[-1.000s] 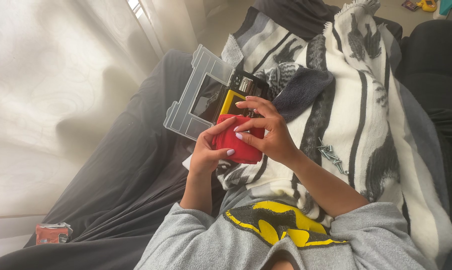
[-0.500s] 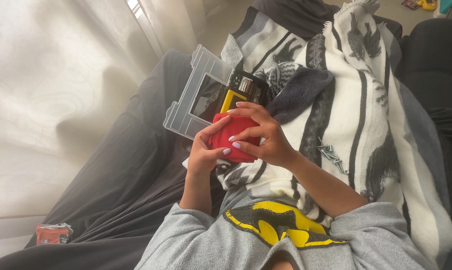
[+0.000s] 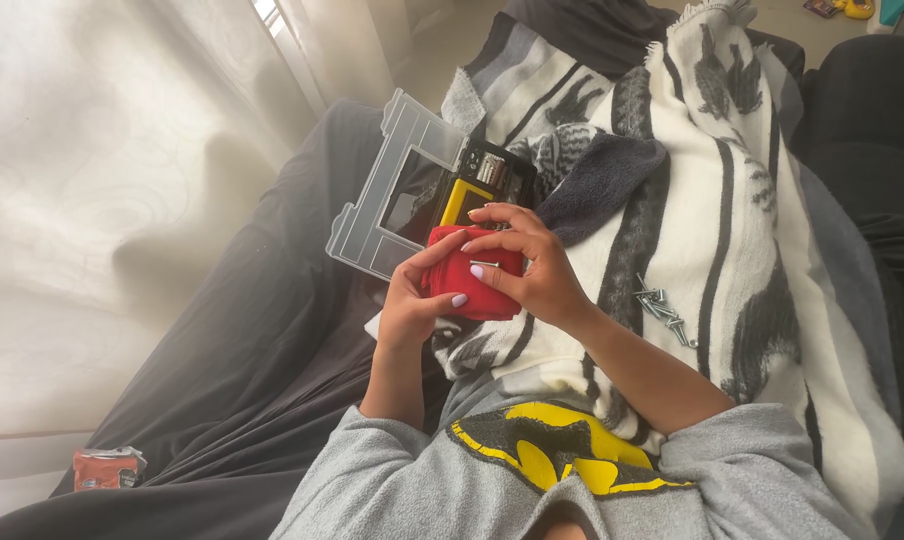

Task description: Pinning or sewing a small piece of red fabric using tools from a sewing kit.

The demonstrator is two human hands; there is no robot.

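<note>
Right hand [image 3: 532, 275] fingertips pinch small silver screw [image 3: 485, 263] against red rectangular block [image 3: 472, 285]. Left hand [image 3: 412, 305] grips block's near edge. Block just before open clear-lidded plastic organiser case [image 3: 412, 190]; loose screws [image 3: 662, 305] on striped blanket [image 3: 732, 200], right of block.

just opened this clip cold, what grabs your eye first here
The bright red block at the centre stands out first, gripped by the left hand from the left and the right hand, whose fingers pinch a small screw against it. Just behind it lies an open organiser case with a clear lid, and a small heap of screws lies to the right on the black-and-white striped blanket.
</note>
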